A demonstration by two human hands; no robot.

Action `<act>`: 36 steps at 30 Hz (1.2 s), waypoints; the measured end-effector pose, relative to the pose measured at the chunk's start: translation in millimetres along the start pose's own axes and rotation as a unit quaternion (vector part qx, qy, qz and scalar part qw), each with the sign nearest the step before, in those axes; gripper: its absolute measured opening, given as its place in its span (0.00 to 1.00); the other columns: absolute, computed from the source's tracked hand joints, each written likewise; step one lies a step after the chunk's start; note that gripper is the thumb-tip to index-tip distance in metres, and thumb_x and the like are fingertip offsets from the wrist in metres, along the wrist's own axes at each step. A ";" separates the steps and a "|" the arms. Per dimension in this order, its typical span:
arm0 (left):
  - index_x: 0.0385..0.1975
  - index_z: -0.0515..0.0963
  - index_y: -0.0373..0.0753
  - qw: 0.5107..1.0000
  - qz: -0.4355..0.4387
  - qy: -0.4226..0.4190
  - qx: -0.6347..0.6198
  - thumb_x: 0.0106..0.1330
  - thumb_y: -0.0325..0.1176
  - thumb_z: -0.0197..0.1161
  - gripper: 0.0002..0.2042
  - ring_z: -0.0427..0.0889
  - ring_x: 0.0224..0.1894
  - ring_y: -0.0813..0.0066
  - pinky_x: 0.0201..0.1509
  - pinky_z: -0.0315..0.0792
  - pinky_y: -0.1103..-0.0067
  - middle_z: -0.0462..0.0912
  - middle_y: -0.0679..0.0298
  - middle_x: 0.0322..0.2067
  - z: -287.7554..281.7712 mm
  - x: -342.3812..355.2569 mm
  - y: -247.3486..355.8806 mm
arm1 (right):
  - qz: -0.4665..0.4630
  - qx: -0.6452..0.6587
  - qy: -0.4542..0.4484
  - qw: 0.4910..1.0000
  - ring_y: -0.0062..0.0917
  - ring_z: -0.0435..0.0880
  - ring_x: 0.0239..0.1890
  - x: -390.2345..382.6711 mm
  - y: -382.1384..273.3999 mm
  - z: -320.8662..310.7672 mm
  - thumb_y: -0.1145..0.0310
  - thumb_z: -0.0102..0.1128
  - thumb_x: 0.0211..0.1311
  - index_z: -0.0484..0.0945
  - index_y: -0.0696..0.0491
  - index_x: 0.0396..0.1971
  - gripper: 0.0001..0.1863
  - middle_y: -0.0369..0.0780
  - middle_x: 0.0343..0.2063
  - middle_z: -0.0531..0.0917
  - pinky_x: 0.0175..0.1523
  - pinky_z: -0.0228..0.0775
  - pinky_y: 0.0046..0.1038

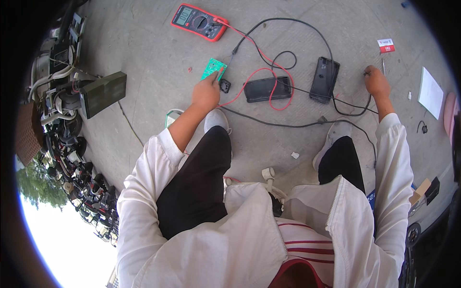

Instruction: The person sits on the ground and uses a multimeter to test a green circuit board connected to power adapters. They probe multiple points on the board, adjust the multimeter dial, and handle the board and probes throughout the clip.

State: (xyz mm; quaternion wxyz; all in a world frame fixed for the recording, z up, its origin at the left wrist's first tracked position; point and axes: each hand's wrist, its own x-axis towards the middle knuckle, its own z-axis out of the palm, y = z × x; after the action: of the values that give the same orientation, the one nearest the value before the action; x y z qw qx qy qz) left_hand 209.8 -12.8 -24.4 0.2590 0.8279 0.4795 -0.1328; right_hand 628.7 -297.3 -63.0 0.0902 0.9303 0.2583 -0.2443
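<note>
My left hand (206, 93) has its fingers closed on a green circuit board (212, 66), beside a small black part (224, 86). Over to the right, my right hand (378, 85) is closed around a small dark item I cannot make out, with a thin metal tool (383, 63) just beyond it. A red multimeter (200, 22) lies farther forward with red and black leads (259, 50) looping over the ground. Between my hands lie two black rectangular casing pieces (257, 93) (323, 77), crossed by cables.
Scooters (81, 177) and a dark green box (104, 93) line the left. A white sheet (430, 91), a red-and-white packet (386, 46) and a cardboard piece (420, 189) are on the right. A long black cable (288, 124) runs across the concrete near my shoes (331, 137).
</note>
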 end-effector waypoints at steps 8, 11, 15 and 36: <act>0.54 0.75 0.44 1.000 -0.003 -0.004 -0.024 0.65 0.36 0.52 0.18 0.79 0.40 0.45 0.45 0.72 0.63 0.80 0.43 0.37 1.0 -7.7 2.5 | -0.024 0.074 0.056 0.995 0.42 0.80 0.45 0.3 28.8 15.0 0.66 0.53 0.56 0.79 0.43 0.44 0.15 0.46 0.41 0.82 0.48 0.71 0.38; 0.54 0.75 0.44 1.000 0.012 0.009 -0.020 0.65 0.36 0.52 0.18 0.79 0.40 0.45 0.45 0.72 0.64 0.80 0.43 0.37 2.7 -9.4 -1.1 | 0.001 0.086 0.035 0.996 0.42 0.80 0.45 -2.9 27.3 11.4 0.65 0.54 0.56 0.79 0.44 0.44 0.14 0.47 0.40 0.82 0.47 0.71 0.39; 0.55 0.74 0.45 1.000 -0.003 -0.003 -0.015 0.65 0.36 0.52 0.18 0.79 0.41 0.46 0.45 0.72 0.64 0.79 0.43 0.39 2.7 -8.5 -1.9 | 0.021 0.101 0.047 0.994 0.43 0.80 0.45 -2.6 30.4 12.4 0.63 0.54 0.57 0.78 0.43 0.45 0.15 0.48 0.39 0.82 0.47 0.71 0.39; 0.57 0.72 0.48 0.998 -0.037 -0.049 0.014 0.65 0.35 0.51 0.19 0.80 0.36 0.47 0.41 0.71 0.62 0.80 0.45 0.32 -5.9 -6.2 9.2 | -0.005 0.168 0.049 0.984 0.43 0.77 0.51 4.3 44.9 15.0 0.65 0.55 0.54 0.78 0.49 0.48 0.19 0.49 0.47 0.80 0.56 0.68 0.37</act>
State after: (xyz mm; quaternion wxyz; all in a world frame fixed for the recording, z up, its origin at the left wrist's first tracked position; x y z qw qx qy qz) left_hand 214.4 -17.7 -13.8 0.2653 0.8059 0.4941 -0.1897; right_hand 649.3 -338.0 -76.3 -0.0818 0.9418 0.2222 -0.2387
